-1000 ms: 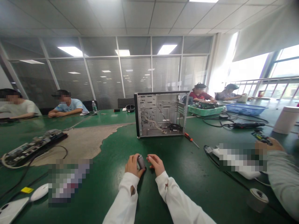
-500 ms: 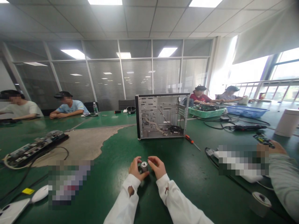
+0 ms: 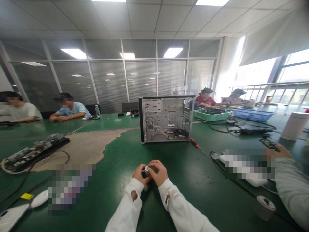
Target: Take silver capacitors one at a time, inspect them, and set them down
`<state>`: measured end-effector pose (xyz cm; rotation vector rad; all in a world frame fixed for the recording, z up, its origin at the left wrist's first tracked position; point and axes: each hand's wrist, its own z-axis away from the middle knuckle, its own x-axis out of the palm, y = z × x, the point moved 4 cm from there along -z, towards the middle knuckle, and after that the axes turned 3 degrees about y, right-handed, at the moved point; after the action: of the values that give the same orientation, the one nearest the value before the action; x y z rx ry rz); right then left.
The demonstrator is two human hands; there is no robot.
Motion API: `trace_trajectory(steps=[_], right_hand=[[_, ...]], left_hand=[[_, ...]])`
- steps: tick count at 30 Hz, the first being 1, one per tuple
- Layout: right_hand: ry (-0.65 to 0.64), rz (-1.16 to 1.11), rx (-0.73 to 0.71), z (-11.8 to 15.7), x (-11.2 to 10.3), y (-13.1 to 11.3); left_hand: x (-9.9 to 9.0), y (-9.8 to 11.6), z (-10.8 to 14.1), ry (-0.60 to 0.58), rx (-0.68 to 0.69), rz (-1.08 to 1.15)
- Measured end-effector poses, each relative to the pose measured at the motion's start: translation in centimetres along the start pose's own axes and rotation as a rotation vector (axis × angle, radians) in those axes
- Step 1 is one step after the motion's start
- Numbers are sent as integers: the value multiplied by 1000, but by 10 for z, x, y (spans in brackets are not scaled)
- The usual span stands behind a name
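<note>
Green-topped workbench (image 3: 193, 183) fills the lower view of a bright office room. Both forearms in white sleeves reach in from 6 o'clock and angle toward each other. The left hand (image 3: 139, 174) and right hand (image 3: 158, 173) curl inward, their fingers clamped from either side on a small metal cylinder (image 3: 146, 169) close over the bench. Its round silver end faces up, long axis roughly upright, with most of it hidden by fingers. An open computer case (image 3: 166, 119) stands at 12 o'clock, a red-handled screwdriver (image 3: 196, 143) lying at 1 o'clock
</note>
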<state>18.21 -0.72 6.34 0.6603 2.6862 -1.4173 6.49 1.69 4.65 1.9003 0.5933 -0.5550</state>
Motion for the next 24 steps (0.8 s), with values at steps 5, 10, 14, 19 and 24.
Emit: trace_trajectory(steps=[5, 10, 14, 19, 24], right_hand=[[6, 55, -41, -2, -1, -6], [8, 77, -91, -2, 1, -8], [16, 75, -134, -3, 4, -11], [67, 26, -152, -8, -5, -19], [51, 91, -116, -11, -27, 4]], left_hand=[[3, -6, -1, 5, 9, -13], [8, -13, -3, 10, 41, -47], [10, -16, -3, 24, 44, -43], [10, -19, -3, 30, 50, -11], [7, -19, -4, 44, 67, 10]])
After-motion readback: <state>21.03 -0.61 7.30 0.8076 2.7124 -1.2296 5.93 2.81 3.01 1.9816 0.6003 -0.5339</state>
